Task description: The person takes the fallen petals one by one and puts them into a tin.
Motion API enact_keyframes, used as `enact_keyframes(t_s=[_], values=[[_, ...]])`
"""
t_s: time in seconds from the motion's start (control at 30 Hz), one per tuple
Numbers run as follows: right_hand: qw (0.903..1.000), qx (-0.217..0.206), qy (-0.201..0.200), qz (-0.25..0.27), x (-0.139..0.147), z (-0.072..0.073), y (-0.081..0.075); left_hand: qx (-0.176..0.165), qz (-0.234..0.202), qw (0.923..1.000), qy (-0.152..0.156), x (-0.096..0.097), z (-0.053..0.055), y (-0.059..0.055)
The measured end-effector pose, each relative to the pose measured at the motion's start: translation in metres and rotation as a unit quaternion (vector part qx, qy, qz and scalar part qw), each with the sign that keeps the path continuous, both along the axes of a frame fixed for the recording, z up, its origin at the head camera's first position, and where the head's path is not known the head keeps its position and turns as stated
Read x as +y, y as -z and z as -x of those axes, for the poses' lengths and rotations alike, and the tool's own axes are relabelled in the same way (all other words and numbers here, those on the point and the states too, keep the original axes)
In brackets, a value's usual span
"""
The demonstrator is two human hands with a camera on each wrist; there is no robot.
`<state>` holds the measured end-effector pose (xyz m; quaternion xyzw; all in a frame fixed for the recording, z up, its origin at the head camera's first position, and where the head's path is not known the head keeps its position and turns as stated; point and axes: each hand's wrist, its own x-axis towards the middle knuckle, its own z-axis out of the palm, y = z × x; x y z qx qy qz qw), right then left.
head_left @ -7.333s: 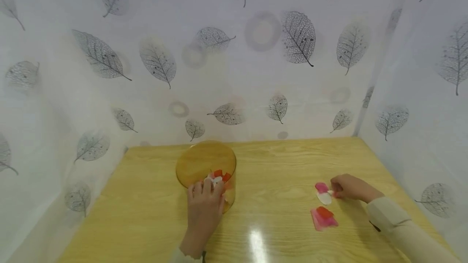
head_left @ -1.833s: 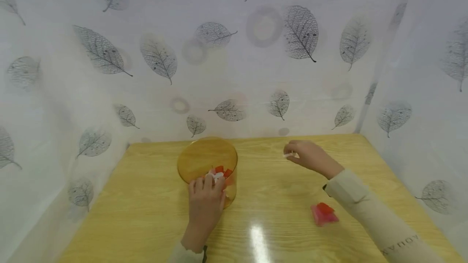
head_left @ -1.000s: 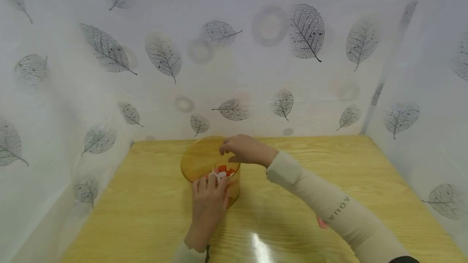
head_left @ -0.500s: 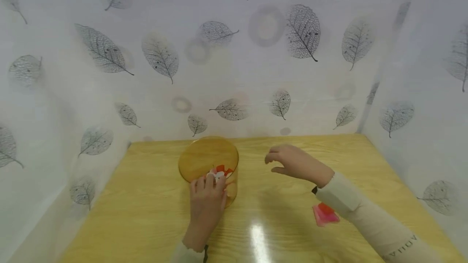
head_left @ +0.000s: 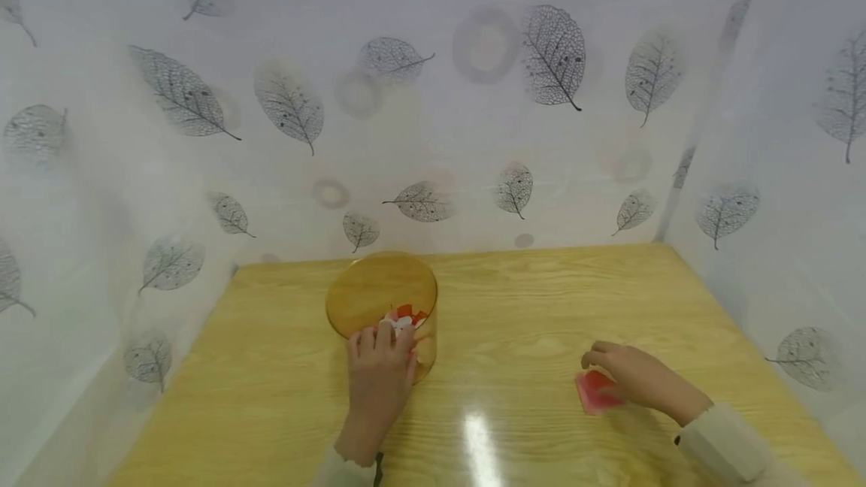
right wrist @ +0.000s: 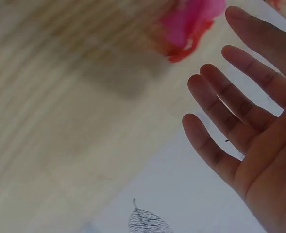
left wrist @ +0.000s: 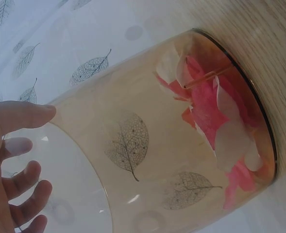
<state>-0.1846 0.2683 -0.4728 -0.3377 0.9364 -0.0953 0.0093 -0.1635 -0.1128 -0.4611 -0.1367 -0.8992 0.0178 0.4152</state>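
Observation:
A clear amber glass vase [head_left: 433, 355] stands on the left of the table in the head view. Loose white, pink and red petals [left wrist: 206, 114] lie in its bottom. My left hand [head_left: 381, 374] holds the vase's rim, with the thumb against the glass in the left wrist view and the fingers bent at the mouth. To the right, a small pile of pink petals [head_left: 586, 398] with a red petal lies on the table. Over this pile hovers my right hand [head_left: 639, 378], its fingers loosely spread and holding nothing in the right wrist view.
The wood-grain table [head_left: 284, 389] has a bright light reflection [head_left: 479, 442] near its front middle. White sheets printed with leaves [head_left: 467, 134] hang behind the table and along both sides.
My right hand carried a pale petal left to the vase's mouth, then came back right without it. The pink and white petals behind the pile are gone. The left hand stays on the vase.

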Motion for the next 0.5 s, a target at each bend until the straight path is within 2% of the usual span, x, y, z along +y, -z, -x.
enact_keyframes(t_s=[0.17, 0.5], values=[[0.9999, 0.003, 0.007, 0.011, 0.008, 0.003, 0.014, -0.001, -0.004, 1.0, 0.001, 0.0, 0.0, -0.001], [0.9995, 0.014, 0.011, 0.026, 0.011, 0.011, 0.023, -0.01, -0.005, 0.9999, -0.001, 0.0, -0.001, -0.002]])
